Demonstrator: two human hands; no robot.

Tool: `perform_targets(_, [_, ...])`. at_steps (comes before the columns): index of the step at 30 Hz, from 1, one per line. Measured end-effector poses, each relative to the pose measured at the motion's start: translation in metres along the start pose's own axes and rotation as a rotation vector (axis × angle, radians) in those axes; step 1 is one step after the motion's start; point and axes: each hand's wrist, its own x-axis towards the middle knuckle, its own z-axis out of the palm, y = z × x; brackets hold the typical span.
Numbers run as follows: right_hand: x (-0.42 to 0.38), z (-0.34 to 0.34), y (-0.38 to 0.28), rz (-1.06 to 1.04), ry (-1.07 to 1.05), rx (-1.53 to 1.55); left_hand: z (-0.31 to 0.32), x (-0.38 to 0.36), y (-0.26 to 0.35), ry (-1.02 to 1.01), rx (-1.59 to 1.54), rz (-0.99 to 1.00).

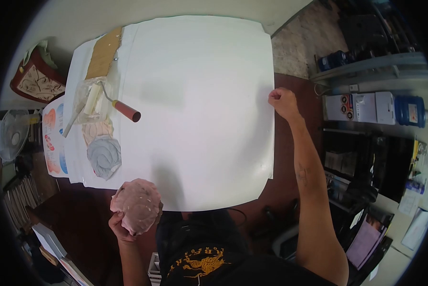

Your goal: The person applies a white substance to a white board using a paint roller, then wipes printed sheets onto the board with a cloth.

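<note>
In my left hand (122, 228) is a round, pinkish cloth pad (137, 205) with pale stitch marks, raised at the table's near left edge. My right hand (283, 102) is closed beside the right edge of the white-covered table (209, 95); whether its curled fingers grip anything is hidden. On the table's left side lies a paint roller (124, 109) with a reddish-brown handle, over clear plastic. Nearer to me are a grey-blue round cloth (104, 157) and a beige cloth (98, 131), partly covered by it.
A strip of brown cardboard (104, 53) lies at the far left of the table. A chair (37, 78) and a fan (15, 136) stand to the left. Shelves on the right hold white boxes (361, 107) and a blue water container (409, 111).
</note>
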Motion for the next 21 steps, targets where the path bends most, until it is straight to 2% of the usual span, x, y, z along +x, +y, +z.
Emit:
perform_targets(3, [-0.004, 0.01, -0.024, -0.052, -0.075, 0.227, 0.003, 0.002, -0.002, 0.017, -0.003, 0.013])
perform_targets(9, [-0.002, 0.034, -0.044, -0.114, -0.054, 0.133, -0.004, 0.002, -0.003, 0.031, 0.018, -0.019])
perform_targets(12, [-0.002, 0.038, -0.048, -0.149, 0.0, -0.008, 0.038, 0.004, -0.008, -0.003, 0.07, -0.022])
perform_targets(13, [0.0, 0.042, -0.046, -0.174, 0.021, 0.006, 0.065, 0.01, -0.012, -0.07, 0.133, 0.03])
perform_targets(15, [-0.006, 0.036, -0.057, -0.137, -0.035, 0.099, 0.08, 0.021, -0.019, -0.124, 0.138, -0.032])
perform_targets(17, [-0.031, 0.023, -0.093, -0.121, -0.191, 0.347, 0.092, 0.031, -0.027, -0.112, -0.019, -0.056])
perform_targets(19, [-0.072, 0.035, -0.127, -0.321, -0.307, 0.741, 0.098, 0.04, -0.034, -0.139, -0.066, -0.099])
perform_targets(21, [-0.116, 0.031, -0.178, -0.471, -0.435, 0.779, 0.103, 0.048, -0.041, -0.167, -0.089, -0.132])
